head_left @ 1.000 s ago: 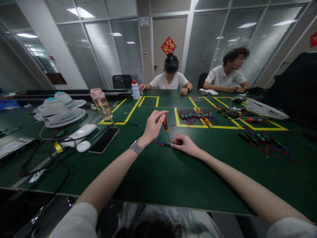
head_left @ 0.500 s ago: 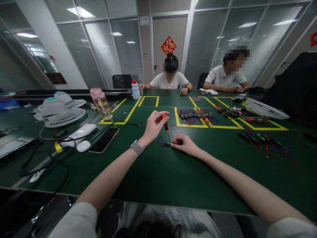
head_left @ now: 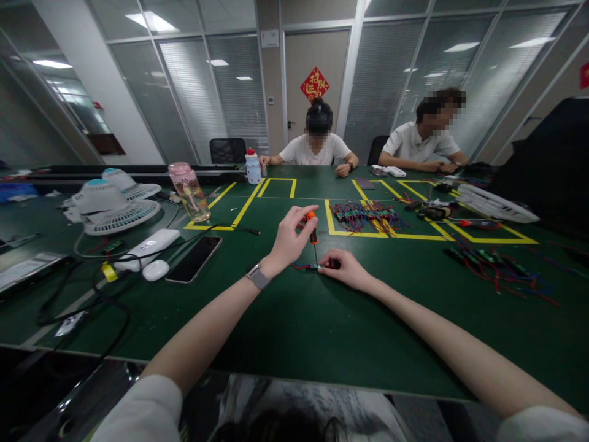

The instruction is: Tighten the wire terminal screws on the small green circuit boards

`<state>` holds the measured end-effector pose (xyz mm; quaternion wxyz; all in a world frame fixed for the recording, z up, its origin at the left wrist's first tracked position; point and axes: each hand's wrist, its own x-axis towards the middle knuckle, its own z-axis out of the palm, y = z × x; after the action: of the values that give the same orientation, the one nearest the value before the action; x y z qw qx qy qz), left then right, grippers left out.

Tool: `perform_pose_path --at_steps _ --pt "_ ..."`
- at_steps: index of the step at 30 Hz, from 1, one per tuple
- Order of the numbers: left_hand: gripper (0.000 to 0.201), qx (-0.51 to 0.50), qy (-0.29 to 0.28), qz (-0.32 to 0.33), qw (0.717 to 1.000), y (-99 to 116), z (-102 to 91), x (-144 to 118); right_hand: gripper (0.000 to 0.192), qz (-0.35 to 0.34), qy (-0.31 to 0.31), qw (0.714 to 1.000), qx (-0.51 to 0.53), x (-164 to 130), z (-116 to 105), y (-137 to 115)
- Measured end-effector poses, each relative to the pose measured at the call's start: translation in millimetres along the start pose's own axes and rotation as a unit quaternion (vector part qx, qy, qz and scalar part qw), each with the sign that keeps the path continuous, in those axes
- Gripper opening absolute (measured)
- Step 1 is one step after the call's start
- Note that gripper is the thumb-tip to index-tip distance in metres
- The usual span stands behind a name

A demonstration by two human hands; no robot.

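My left hand (head_left: 293, 232) is closed around the orange and black handle of a screwdriver (head_left: 313, 236). The screwdriver stands nearly upright, its thin shaft reaching down to a small green circuit board (head_left: 315, 267) on the table. Red and blue wires trail from the board's left side, partly behind my left wrist. With fingers pinched, my right hand (head_left: 345, 267) grips the board's right end and hides that part. Whether the screwdriver's tip sits in a screw is too small to tell.
Wired circuit boards (head_left: 365, 215) lie in a yellow-taped box, with another bunch (head_left: 494, 264) at right. Left are a phone (head_left: 196, 259), a white earbud case (head_left: 155, 270), cables, fans (head_left: 115, 209) and a pink-lidded bottle (head_left: 189, 193). Two people sit across the green table (head_left: 285, 331).
My left hand has shifted slightly right, and the screwdriver's handle has moved with it, standing more upright. My right hand stays on the board.
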<state>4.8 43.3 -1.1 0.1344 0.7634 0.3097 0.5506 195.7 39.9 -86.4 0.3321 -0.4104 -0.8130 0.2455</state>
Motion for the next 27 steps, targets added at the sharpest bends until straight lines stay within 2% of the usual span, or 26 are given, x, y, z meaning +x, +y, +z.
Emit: perform_pose_path --at_steps 4,10,16,22,27 --pt "0.025 -0.002 -0.003 0.014 1.000 2.8 0.6 -0.5 0.009 -0.001 -0.001 1.000 0.004 -0.1 -0.9 -1.6" --pt "0.013 0.018 0.036 0.004 0.999 3.7 3.1 -1.6 0.008 0.001 -0.003 1.000 0.004 -0.4 -1.8 -3.7" --pt "0.024 -0.004 -0.049 0.036 0.998 8.9 1.0 -0.6 0.008 -0.007 0.000 1.000 0.002 -0.1 -1.0 -1.8" --pt "0.020 0.038 -0.032 0.028 0.998 12.4 1.5 -0.7 0.010 -0.006 0.005 1.000 -0.003 0.1 -0.3 -1.3" --pt "0.029 0.058 -0.049 0.060 0.995 13.6 0.9 -2.1 0.010 -0.003 0.001 1.000 0.000 0.1 -0.7 -2.2"
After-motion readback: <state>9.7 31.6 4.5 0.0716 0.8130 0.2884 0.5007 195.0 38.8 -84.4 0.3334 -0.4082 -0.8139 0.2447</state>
